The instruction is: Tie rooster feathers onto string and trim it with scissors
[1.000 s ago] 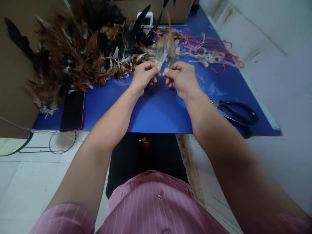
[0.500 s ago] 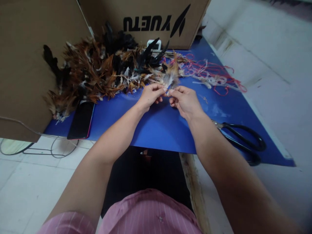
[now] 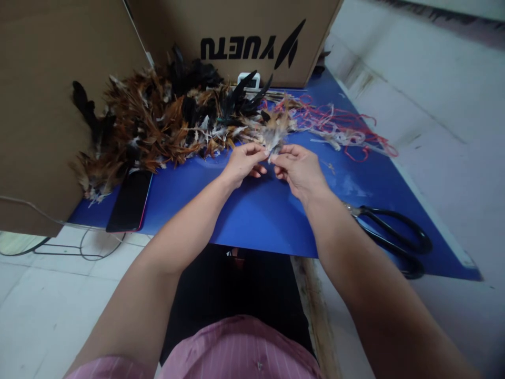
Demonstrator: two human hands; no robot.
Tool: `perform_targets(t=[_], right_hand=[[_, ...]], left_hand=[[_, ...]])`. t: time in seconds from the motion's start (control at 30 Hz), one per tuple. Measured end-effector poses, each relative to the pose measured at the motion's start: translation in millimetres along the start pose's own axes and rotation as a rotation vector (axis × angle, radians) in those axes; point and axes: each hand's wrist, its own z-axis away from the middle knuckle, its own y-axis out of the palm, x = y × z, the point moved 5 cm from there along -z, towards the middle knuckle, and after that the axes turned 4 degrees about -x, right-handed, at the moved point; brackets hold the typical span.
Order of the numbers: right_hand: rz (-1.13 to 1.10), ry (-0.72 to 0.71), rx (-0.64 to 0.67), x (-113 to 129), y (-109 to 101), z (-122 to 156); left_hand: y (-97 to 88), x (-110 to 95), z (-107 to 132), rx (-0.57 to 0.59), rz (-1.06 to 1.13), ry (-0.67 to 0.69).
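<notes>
Our left hand [image 3: 242, 163] and right hand [image 3: 300, 168] meet at the fingertips, both pinched on a small feather tuft [image 3: 273, 138] just above the blue board [image 3: 256, 210], beside the feather pile [image 3: 158, 121]. With a loose pinch, we think, light feathers may slip out. The cardboard box [image 3: 236, 31] stands behind — what it contains is hidden.

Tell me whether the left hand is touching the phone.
Apart. The head view shows bare blue mat between the left hand, pinching a feather tuft, and the phone.
</notes>
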Motion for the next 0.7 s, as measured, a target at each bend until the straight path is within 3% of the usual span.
perform_targets(t=[0.3, 0.7], right_hand=[[-0.008, -0.031, -0.035, -3.9, -2.4, -3.7], [-0.036, -0.005, -0.006, -2.7, 1.5, -1.2]], left_hand=[[8.9, 3.3, 6.1, 0.065, 0.092, -0.118], [5.5, 4.3, 3.1, 0.027, 0.164, -0.099]])
